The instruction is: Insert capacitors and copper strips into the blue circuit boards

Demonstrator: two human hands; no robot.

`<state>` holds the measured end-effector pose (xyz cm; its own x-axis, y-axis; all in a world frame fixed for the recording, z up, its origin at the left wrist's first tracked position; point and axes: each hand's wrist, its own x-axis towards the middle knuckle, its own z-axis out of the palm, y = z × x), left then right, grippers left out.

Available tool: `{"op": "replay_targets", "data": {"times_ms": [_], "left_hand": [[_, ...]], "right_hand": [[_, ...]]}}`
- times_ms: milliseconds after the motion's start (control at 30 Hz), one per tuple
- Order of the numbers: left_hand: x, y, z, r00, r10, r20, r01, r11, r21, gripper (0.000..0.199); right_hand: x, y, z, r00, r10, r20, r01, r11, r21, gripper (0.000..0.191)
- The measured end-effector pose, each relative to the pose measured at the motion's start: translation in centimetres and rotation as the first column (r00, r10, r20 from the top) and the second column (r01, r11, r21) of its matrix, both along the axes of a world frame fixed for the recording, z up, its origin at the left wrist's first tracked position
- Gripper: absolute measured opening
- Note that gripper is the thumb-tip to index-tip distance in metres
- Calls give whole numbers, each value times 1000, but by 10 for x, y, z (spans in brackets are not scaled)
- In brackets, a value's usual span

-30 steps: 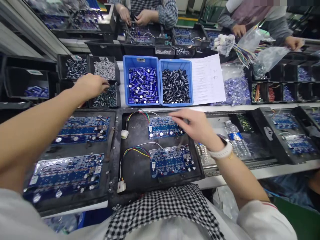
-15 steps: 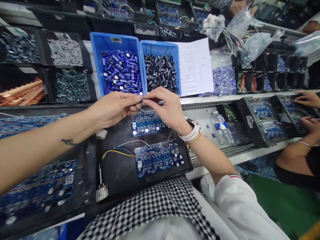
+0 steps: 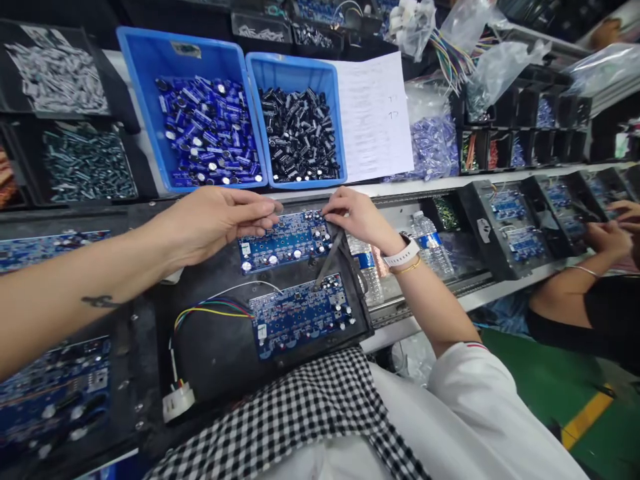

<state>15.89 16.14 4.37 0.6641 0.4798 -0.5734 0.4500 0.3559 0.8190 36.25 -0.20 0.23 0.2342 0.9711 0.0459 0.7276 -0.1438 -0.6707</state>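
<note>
My left hand [image 3: 215, 223] hovers over the left end of the far blue circuit board [image 3: 285, 241], thumb and forefinger pinched; a tiny thing may sit at the fingertips, too small to name. At that board's right back corner, my right hand [image 3: 356, 217] has its fingers pinched together close to the surface. Whatever they hold is hidden. Nearer to me lies a second circuit board [image 3: 300, 317] in the same black tray [image 3: 215, 363], with coloured wires [image 3: 215, 310] running from its left side to a white connector [image 3: 179, 402].
Behind the boards stand blue bins of blue capacitors [image 3: 210, 130] and black capacitors [image 3: 303, 137]. A printed sheet [image 3: 375, 120] lies beside them. Water bottles [image 3: 434, 245] rest to the right. A co-worker's hands [image 3: 610, 233] work at another tray. More boards [image 3: 55, 393] lie left.
My hands have come apart. The right hand has moved right to the far board's corner, while the left has drawn slightly left. The view has shifted, with the bins now further left.
</note>
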Motion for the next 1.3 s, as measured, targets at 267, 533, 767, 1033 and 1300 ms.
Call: {"op": "replay_targets", "data": {"times_ms": [267,533,767,1033,1300], "left_hand": [[-3,-9,2,999,-48,13,48,999,-14,17],[-5,-16,-1,997,-69,-36,67,996,-64,8],[-6,-22,-2,997,-73,-8,72,990,-120,13],[-2,-35,6,940,-332,81,330,943,35,23],[37,103,-3,887,-129,-443,446,488,750,90]], "right_hand": [[6,2,-6,1000,11,25,-11,1000,20,16],[8,6,-7,992,80,100,-82,997,13,17],[-10,0,0,996,-47,75,42,997,64,12],[-67,-21,32,959,-41,-281,118,958,261,10],[-65,-99,28,992,-111,61,101,985,141,15]]}}
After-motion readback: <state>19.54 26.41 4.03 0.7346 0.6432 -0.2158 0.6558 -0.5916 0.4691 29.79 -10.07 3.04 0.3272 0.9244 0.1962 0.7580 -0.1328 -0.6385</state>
